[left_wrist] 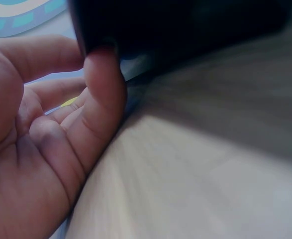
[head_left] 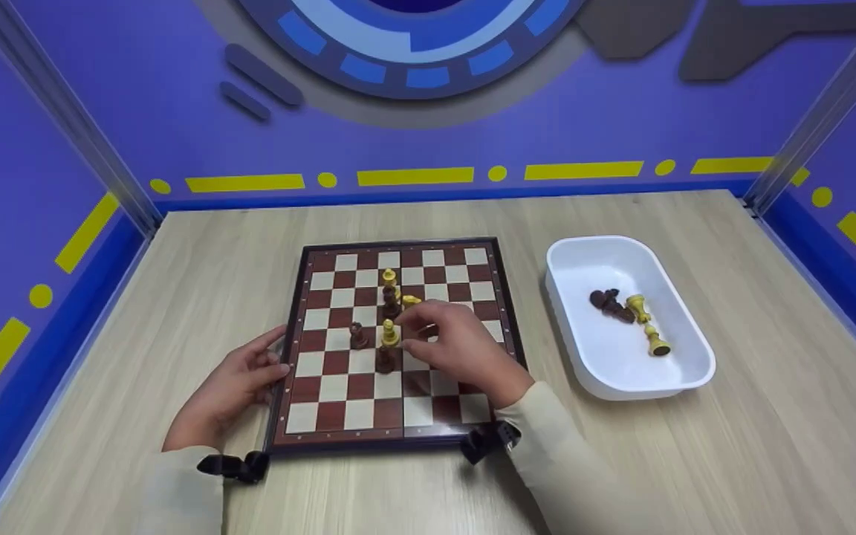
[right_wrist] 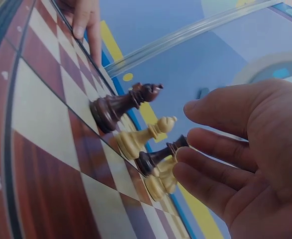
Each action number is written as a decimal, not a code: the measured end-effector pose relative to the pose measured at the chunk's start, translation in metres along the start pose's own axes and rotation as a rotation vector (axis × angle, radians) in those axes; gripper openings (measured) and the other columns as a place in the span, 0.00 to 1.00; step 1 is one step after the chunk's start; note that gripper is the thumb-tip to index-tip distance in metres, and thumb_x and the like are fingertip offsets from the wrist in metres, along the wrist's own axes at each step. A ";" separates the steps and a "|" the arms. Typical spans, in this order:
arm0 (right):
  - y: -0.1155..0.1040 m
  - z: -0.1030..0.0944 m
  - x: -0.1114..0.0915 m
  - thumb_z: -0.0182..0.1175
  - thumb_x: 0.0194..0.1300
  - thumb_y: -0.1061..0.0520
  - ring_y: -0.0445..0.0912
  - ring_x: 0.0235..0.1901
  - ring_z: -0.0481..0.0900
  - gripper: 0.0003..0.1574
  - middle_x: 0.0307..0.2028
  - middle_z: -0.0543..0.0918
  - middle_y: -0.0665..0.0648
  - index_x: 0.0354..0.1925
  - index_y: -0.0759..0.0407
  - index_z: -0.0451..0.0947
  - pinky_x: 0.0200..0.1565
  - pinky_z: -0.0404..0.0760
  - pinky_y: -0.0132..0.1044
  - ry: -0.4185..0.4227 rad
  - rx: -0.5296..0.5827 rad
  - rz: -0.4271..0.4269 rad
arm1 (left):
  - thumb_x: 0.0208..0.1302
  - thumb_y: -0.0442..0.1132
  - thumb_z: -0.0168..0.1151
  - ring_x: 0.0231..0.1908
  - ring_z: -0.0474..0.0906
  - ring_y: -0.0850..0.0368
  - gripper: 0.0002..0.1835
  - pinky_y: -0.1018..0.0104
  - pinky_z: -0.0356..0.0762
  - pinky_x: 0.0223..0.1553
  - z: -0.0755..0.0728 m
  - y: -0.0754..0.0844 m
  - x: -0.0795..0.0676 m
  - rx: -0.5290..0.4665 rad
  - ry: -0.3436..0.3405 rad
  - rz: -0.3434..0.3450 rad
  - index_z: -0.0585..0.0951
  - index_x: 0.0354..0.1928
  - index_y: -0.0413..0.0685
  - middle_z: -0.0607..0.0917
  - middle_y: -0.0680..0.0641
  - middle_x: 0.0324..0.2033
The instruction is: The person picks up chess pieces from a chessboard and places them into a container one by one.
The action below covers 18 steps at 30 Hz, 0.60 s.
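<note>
On the folding chessboard (head_left: 342,414), several dark and yellow chess pieces stand near the middle. My left hand (head_left: 236,383) grips the board's left edge between thumb and fingers; the left wrist view shows the fingertips against its dark side. My right hand (head_left: 461,345) hovers over the board with loosely bent fingers, thumb and fingertips apart. Its fingertips are just right of a yellow bishop (head_left: 389,334). In front of that stands a dark bishop (right_wrist: 128,105), and behind it a dark rook (right_wrist: 160,155). A yellow piece (head_left: 411,301) shows partly behind the right hand.
A white plastic tub (head_left: 573,327) stands right of the board, with dark pieces (head_left: 612,305) and yellow pieces (head_left: 657,342) lying in it. Another dark piece (head_left: 357,335) and a yellow piece (head_left: 388,277) stand on the board. Blue panels (head_left: 428,152) enclose the table.
</note>
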State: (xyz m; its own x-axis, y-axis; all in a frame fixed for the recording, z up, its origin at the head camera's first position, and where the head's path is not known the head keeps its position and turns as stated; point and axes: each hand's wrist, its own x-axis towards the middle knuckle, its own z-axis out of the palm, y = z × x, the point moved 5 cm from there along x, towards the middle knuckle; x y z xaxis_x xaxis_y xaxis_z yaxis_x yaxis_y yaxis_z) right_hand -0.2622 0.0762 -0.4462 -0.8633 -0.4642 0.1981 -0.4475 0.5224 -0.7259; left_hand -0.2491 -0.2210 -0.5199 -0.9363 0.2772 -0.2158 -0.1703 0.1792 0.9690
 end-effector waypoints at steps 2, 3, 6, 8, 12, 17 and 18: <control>-0.001 0.003 0.000 0.64 0.61 0.57 0.48 0.45 0.82 0.17 0.45 0.84 0.56 0.50 0.57 0.81 0.49 0.81 0.41 -0.011 0.004 -0.004 | 0.67 0.31 0.57 0.27 0.80 0.63 0.39 0.66 0.81 0.24 0.000 0.000 0.000 -0.003 0.002 -0.002 0.51 0.76 0.47 0.76 0.51 0.34; -0.001 0.004 0.000 0.64 0.61 0.57 0.48 0.45 0.83 0.17 0.46 0.84 0.56 0.50 0.57 0.81 0.49 0.82 0.41 -0.015 0.010 -0.004 | 0.67 0.31 0.57 0.27 0.80 0.63 0.39 0.65 0.81 0.24 0.000 0.000 0.000 -0.004 0.002 -0.003 0.51 0.76 0.47 0.76 0.51 0.34; -0.002 0.008 0.000 0.64 0.61 0.57 0.49 0.45 0.83 0.17 0.46 0.84 0.56 0.49 0.57 0.81 0.50 0.81 0.42 -0.025 0.015 -0.002 | 0.67 0.32 0.57 0.28 0.80 0.62 0.39 0.65 0.82 0.25 0.001 0.001 0.000 -0.004 0.007 -0.012 0.52 0.76 0.49 0.75 0.51 0.35; -0.003 0.010 0.000 0.64 0.61 0.57 0.49 0.46 0.83 0.16 0.46 0.84 0.55 0.49 0.56 0.81 0.50 0.81 0.42 -0.032 0.009 -0.001 | 0.67 0.32 0.57 0.28 0.80 0.63 0.39 0.65 0.82 0.26 0.001 0.001 0.000 -0.003 0.011 -0.018 0.52 0.76 0.49 0.75 0.51 0.35; -0.004 0.014 0.000 0.65 0.61 0.57 0.49 0.46 0.83 0.16 0.45 0.84 0.54 0.48 0.55 0.81 0.51 0.81 0.44 -0.041 -0.006 -0.004 | 0.67 0.32 0.58 0.27 0.79 0.63 0.39 0.65 0.82 0.26 0.000 0.001 0.000 -0.001 0.012 -0.022 0.52 0.76 0.49 0.74 0.51 0.35; -0.007 0.021 -0.001 0.65 0.61 0.56 0.46 0.46 0.83 0.17 0.46 0.84 0.52 0.49 0.53 0.81 0.51 0.81 0.39 -0.050 -0.036 -0.016 | 0.67 0.32 0.57 0.27 0.79 0.64 0.39 0.65 0.82 0.26 0.000 0.001 0.000 -0.005 -0.002 -0.011 0.52 0.76 0.48 0.73 0.52 0.35; -0.008 0.022 -0.001 0.65 0.61 0.56 0.46 0.46 0.83 0.17 0.47 0.84 0.52 0.50 0.53 0.81 0.51 0.81 0.38 -0.051 -0.043 -0.017 | 0.67 0.32 0.57 0.27 0.79 0.63 0.39 0.65 0.82 0.26 0.000 0.001 0.000 -0.005 -0.006 -0.009 0.51 0.76 0.48 0.73 0.52 0.35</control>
State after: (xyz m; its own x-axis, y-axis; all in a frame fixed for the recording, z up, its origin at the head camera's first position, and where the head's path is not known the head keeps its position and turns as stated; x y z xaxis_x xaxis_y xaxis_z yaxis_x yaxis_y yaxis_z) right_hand -0.2529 0.0569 -0.4549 -0.8429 -0.5085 0.1760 -0.4729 0.5439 -0.6932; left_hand -0.2493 -0.2207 -0.5190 -0.9330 0.2809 -0.2250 -0.1802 0.1766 0.9677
